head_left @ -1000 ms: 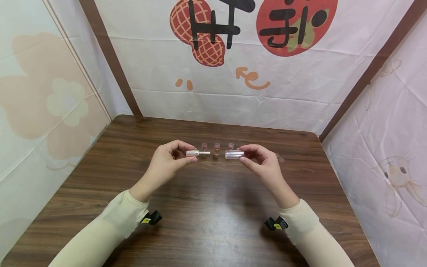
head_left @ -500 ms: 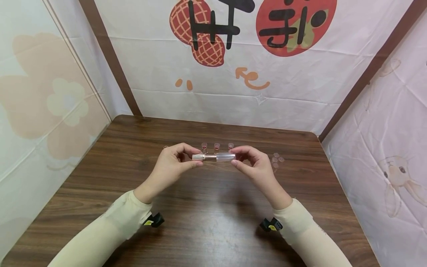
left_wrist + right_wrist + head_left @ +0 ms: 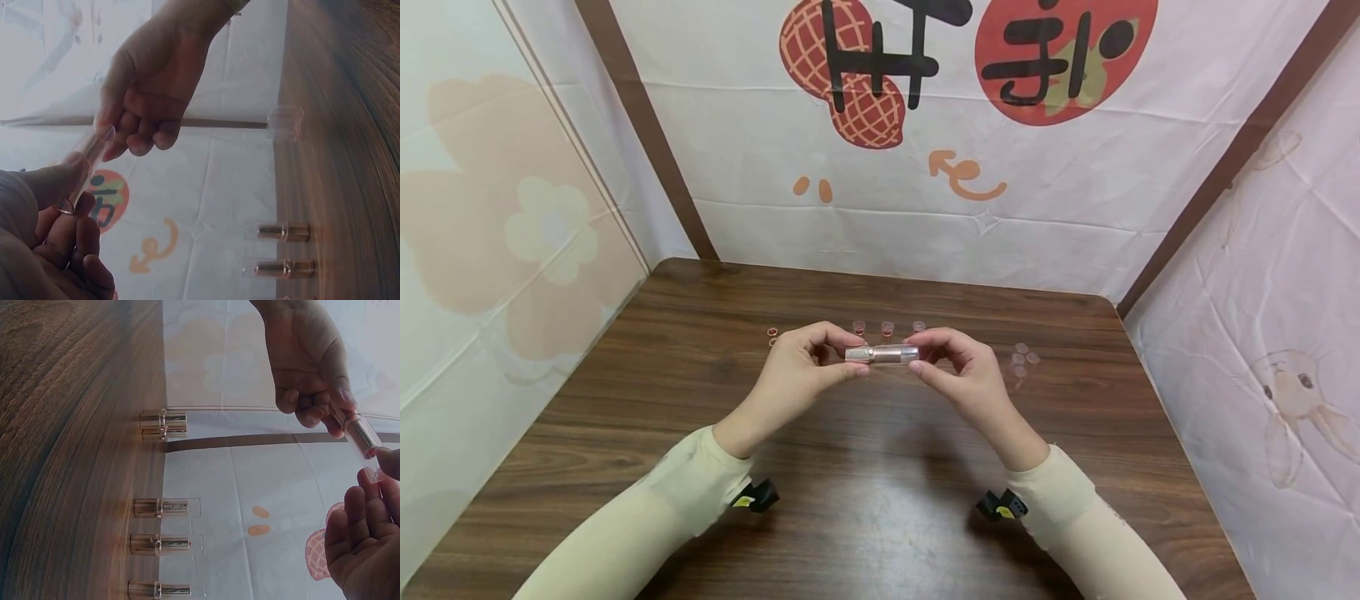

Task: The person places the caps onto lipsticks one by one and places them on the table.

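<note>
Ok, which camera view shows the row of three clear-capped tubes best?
The right wrist view: all three clear-capped tubes show side-on, along their full length. The head view shows mostly their tops, small; the left wrist view shows two, with a sliver of a third at the bottom edge.

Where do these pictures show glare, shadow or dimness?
Head view: pale glare on the tabletop, soft shadow near the right hand; left wrist view: washed out at upper left, left hand dim; right wrist view: bright at upper right, tabletop darker at left.
</note>
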### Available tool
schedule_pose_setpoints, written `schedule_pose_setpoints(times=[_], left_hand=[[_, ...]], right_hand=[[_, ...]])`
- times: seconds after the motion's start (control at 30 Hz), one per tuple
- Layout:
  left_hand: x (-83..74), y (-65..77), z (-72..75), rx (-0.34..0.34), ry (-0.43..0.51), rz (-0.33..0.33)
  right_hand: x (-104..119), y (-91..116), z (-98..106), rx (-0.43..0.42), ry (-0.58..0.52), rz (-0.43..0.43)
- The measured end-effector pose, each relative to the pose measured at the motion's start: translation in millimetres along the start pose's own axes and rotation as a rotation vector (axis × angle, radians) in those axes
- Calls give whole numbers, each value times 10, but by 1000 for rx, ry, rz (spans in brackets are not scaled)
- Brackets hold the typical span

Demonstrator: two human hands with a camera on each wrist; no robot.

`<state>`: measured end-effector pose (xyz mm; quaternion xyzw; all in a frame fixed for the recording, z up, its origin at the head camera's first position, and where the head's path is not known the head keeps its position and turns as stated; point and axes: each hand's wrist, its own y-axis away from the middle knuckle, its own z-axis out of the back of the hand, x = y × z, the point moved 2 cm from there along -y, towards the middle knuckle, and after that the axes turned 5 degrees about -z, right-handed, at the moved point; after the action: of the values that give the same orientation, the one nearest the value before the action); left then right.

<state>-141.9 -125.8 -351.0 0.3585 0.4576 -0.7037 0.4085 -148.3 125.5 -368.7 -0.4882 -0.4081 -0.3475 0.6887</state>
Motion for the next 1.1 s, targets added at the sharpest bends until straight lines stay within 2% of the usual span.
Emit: schedule_pose_setpoints(times=[0.33,0.7,0.9,1.1], left_hand=[[-50,-20,-35,-17,-11,-24],[-32,-17,-53,-27,31,-20],[25,-18,-62,-14,-36,-44],[75,-11,-55,19,-115,-57]], right_hand=[[25,-8,-32,-9,-19,12],[24,-19,-62,-19,-14,20],[66,-58,-85,-16,1,54],[137,-146,-125,-16,71,131]])
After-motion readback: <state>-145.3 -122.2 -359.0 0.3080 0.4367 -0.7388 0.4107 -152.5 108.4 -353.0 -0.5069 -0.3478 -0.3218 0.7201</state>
